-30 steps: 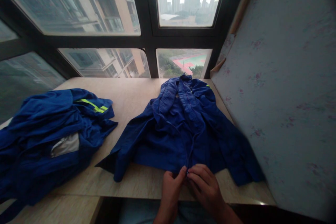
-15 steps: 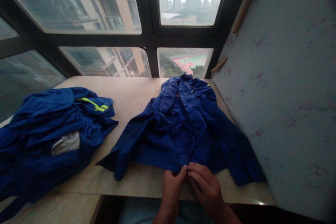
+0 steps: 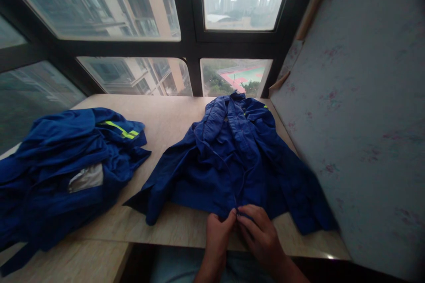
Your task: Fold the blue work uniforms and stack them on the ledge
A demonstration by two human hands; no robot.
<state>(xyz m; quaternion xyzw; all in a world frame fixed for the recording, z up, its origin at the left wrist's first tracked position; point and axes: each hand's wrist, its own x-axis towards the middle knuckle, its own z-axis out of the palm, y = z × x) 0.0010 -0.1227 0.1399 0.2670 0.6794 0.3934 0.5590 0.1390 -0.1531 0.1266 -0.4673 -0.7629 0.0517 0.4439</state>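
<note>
A blue work jacket (image 3: 215, 172) lies spread on the ledge, its collar toward the window and its sleeves out to both sides. At the bottom of its front opening, my left hand (image 3: 219, 232) pinches the hem edge between thumb and fingers. My right hand (image 3: 259, 230) is closed on the facing edge, fingertips almost touching the left thumb. Something small sits between the fingertips, perhaps the zipper's lower end, but I cannot make it out clearly. Higher up, the two front edges lie apart.
A second blue garment (image 3: 66, 163) with a yellow-green reflective strip and a whitish patch lies crumpled on the left. The pale stone-look ledge (image 3: 166, 112) runs to dark window frames (image 3: 133, 48). A floral-papered wall (image 3: 372, 132) bounds the right side.
Both hands stay at the jacket's hem, with only slight finger movement. The view has shifted a little; the jacket lies as before.
</note>
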